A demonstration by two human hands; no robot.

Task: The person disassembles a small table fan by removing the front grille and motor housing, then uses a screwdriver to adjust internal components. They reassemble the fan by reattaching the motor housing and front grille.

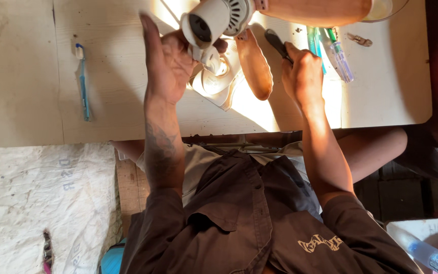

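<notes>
A pale wooden board serves as the table, with white sacking on the floor below its near edge. On its left part lies a blue toothbrush, with free room around it. The left hand, fingers spread open, presses against a white blower above a tan shoe sole. The right hand is closed around a dark-handled tool. Just beside it lie green screwdrivers, then bare board to the right edge.
</notes>
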